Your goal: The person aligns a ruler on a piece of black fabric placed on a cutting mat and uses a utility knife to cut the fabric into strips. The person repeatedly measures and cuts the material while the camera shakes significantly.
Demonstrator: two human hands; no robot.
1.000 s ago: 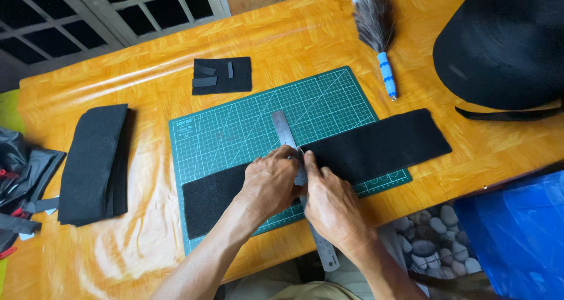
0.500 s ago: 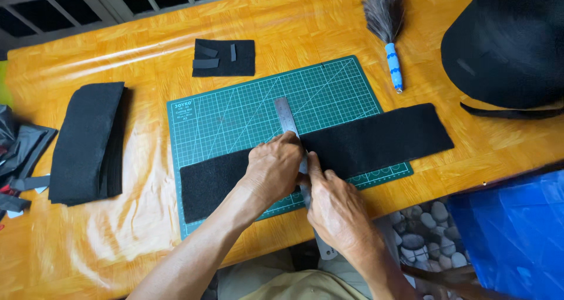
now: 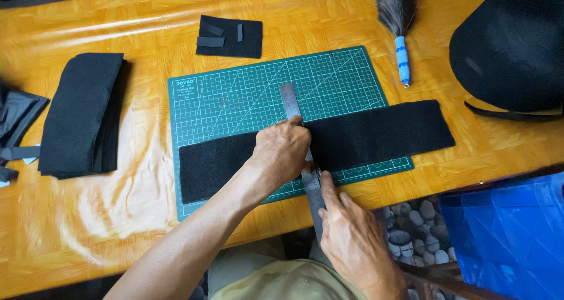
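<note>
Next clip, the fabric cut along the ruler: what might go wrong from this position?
The left hand presses the steel ruler across the long black felt strip, fingers at its edge, so they may be nicked. The strip overhangs the green cutting mat at the right and might drag askew. The right hand hides any tool.

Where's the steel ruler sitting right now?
In the head view, the steel ruler lies mid-frame across the black felt strip on the green cutting mat, pinned under the left hand, its near end by the right hand.
</note>
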